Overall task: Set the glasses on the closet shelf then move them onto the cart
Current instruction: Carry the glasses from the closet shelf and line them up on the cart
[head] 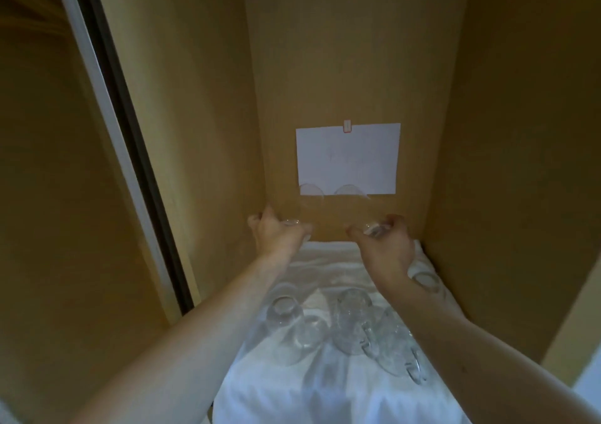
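both arms reach deep into the closet, toward the back wall (341, 65). the left hand (276, 233) curls its fingers round a clear glass (304, 210), gripping it near the base with the rim pointing up and away, in front of the white paper (348, 156) taped to the wall. the right hand (385, 244) grips a second glass (356, 207) the same way, just beside the first, the two rims close together at the paper's bottom edge. both glasses are held at the back edge of the shelf, above the white cloth (292, 391) that covers it; whether their bases touch the cloth i cannot tell. more glasses (351, 319) stand clustered in the middle of the cloth, nearer the front edge, between the two forearms. one further glass (426, 280) sits by the right edge, partly behind the right wrist. a sliding door frame (123, 150) runs down the left side.
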The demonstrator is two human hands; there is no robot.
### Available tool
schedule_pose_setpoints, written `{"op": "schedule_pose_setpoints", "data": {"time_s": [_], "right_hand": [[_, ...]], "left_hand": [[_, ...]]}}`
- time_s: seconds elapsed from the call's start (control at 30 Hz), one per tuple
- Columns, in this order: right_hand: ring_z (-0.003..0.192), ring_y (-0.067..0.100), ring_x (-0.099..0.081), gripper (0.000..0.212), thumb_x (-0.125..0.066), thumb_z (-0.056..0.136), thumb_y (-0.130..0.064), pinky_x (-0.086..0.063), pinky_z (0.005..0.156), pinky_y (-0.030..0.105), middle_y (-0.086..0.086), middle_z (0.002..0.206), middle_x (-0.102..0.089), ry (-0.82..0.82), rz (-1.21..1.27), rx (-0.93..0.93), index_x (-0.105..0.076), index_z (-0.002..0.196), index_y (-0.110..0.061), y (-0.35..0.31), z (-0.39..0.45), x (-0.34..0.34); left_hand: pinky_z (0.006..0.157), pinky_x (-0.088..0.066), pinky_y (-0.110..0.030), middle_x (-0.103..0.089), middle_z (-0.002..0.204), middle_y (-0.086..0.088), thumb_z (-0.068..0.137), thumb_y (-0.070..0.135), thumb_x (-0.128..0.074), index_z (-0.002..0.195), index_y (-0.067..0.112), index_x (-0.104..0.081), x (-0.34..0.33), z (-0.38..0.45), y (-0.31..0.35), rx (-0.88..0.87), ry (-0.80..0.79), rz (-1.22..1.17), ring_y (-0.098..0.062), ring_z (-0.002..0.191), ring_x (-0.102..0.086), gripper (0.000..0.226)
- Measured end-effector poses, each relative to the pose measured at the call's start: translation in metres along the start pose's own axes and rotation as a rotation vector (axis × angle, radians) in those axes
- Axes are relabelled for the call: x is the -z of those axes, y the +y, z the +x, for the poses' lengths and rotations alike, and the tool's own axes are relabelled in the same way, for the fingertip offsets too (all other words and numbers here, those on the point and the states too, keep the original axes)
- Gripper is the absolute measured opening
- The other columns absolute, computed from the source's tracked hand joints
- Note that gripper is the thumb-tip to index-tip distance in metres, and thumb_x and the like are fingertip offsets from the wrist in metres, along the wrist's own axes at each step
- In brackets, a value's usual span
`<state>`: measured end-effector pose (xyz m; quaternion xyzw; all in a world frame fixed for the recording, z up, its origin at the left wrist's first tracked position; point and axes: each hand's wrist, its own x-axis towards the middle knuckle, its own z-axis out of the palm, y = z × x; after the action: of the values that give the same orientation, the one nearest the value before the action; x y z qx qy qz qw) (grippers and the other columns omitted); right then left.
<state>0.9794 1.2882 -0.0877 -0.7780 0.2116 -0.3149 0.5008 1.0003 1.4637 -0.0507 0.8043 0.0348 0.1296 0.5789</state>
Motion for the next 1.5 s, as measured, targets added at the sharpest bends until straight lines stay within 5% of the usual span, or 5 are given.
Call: {"op": "schedule_pose_setpoints", "data": {"time_s": [0.23, 0.67, 0.83, 1.17, 1.5], "right_hand": [[0.115, 0.027, -0.055, 0.092, -0.086, 0.067, -0.038, -0.047, 0.095, 0.039, 0.004, 0.128, -0.053, 0.053, 0.135, -0.055, -0.04, 0.142, -0.011, -0.006, -0.052, 0.04], [0.093, 0.02, -0.066, 0.074, -0.09, 0.048, -0.055, -0.058, 0.085, 0.043, -0.004, 0.108, -0.052, 0.161, 0.079, -0.126, -0.049, 0.102, -0.026, 0.002, -0.13, 0.125], [0.097, 0.009, -0.057, 0.089, -0.095, 0.058, -0.038, -0.05, 0.081, 0.028, -0.009, 0.107, -0.053, 0.234, 0.123, -0.116, -0.036, 0.123, -0.026, 0.005, -0.149, 0.16], [0.094, 0.011, -0.06, 0.089, -0.094, 0.062, -0.027, -0.058, 0.088, 0.043, -0.002, 0.104, -0.057, 0.333, 0.111, -0.11, -0.043, 0.135, -0.026, 0.029, -0.16, 0.251], [0.101, 0.016, -0.061, 0.09, -0.093, 0.065, -0.043, -0.058, 0.092, 0.04, -0.003, 0.11, -0.056, 0.538, 0.025, -0.108, -0.041, 0.136, -0.025, 0.09, -0.168, 0.395]], "left_hand": [[0.054, -0.05, -0.019, -0.067, 0.084, 0.001, 0.065, 0.006, -0.088, 0.084, 0.02, -0.058, 0.011, -0.04, 0.001, 0.029, -0.116, -0.389, -0.015, 0.067, -0.064, 0.038], [0.058, -0.058, -0.026, -0.068, 0.112, -0.016, 0.064, -0.003, -0.088, 0.125, 0.009, -0.048, 0.018, -0.122, 0.024, -0.013, -0.523, -0.458, -0.032, 0.087, -0.075, 0.074], [0.061, -0.059, -0.031, -0.069, 0.116, -0.014, 0.056, -0.006, -0.084, 0.126, 0.022, -0.054, 0.004, -0.153, 0.035, -0.082, -0.704, -0.489, -0.03, 0.096, -0.073, 0.081], [0.067, -0.053, -0.028, -0.062, 0.125, 0.0, 0.065, 0.028, -0.095, 0.14, 0.025, -0.036, -0.054, -0.22, 0.082, -0.082, -0.841, -0.557, -0.016, 0.104, -0.065, 0.095], [0.06, -0.051, -0.018, -0.056, 0.129, -0.002, 0.072, 0.036, -0.09, 0.143, 0.024, -0.038, -0.159, -0.333, 0.122, -0.229, -1.066, -0.465, -0.015, 0.107, -0.06, 0.089]]}}
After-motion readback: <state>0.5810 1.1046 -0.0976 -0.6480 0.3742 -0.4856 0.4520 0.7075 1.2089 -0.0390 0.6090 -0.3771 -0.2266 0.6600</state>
